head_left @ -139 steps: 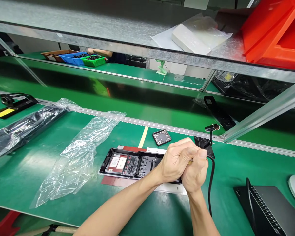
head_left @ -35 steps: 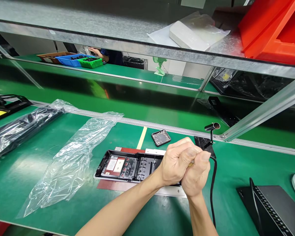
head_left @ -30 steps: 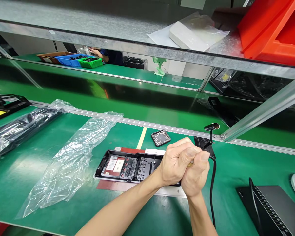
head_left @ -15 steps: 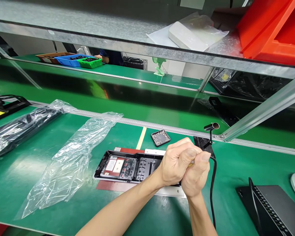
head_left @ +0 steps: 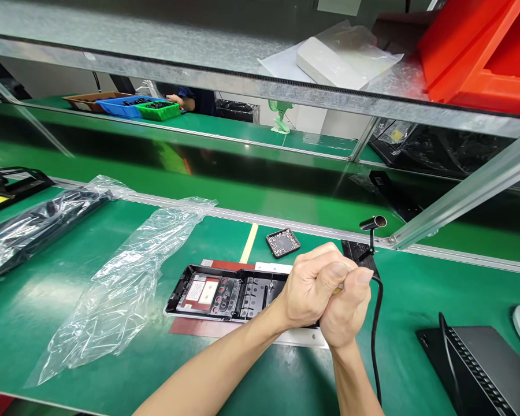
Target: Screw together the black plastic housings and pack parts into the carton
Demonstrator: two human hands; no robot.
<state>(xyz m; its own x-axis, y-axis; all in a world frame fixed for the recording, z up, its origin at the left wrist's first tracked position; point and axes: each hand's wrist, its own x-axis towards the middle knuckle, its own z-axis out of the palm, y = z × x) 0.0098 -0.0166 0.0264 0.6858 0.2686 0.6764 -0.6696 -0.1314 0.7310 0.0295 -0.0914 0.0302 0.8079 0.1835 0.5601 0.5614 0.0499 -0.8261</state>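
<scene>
While the green workbench (head_left: 99, 237) was crossed by a crumpled clear bag (head_left: 121, 289), a black casing (head_left: 227, 297) was laid open side up on a red plate (head_left: 195, 326) and a white plate (head_left: 301, 337), its right end being hidden; over that end the left hand (head_left: 309, 283) and the right hand (head_left: 345, 309) were pressed together, both closed with fingers curled; a black cable (head_left: 373, 341) was seen beside them; a small tray (head_left: 283, 242) was placed beyond the casing; between the two hands a yellowish thing (head_left: 338, 290) was gripped, mostly hidden
</scene>
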